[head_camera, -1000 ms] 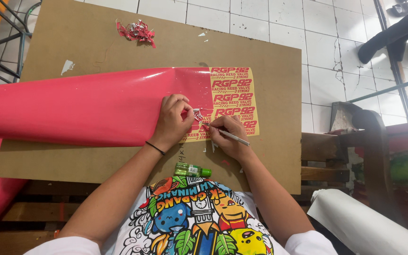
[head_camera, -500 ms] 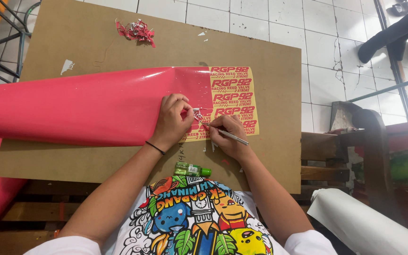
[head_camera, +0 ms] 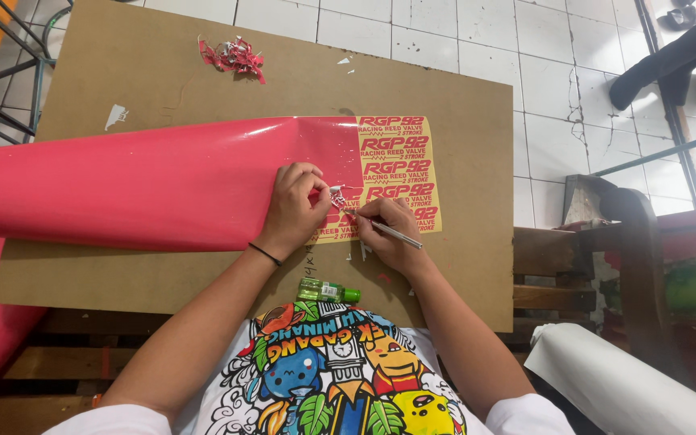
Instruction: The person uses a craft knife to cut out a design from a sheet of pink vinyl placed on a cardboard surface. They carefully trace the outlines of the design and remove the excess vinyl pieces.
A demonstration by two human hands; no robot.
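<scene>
A long red vinyl sheet (head_camera: 147, 181) lies across a brown board (head_camera: 461, 105); its right end is a yellow backing sheet with red cut lettering (head_camera: 400, 165). My left hand (head_camera: 296, 205) rests on the sheet's lower edge and pinches a small scrap of peeled red vinyl (head_camera: 337, 196) between thumb and finger. My right hand (head_camera: 388, 229) holds a thin silver pointed tool (head_camera: 392, 234) like a pen, its tip touching the lettering just right of the scrap.
A small green bottle (head_camera: 328, 291) lies on the board near my chest. A heap of red vinyl scraps (head_camera: 234, 56) sits at the board's far edge. A white roll (head_camera: 622, 387) leans at lower right; a wooden bench (head_camera: 573, 258) is to the right.
</scene>
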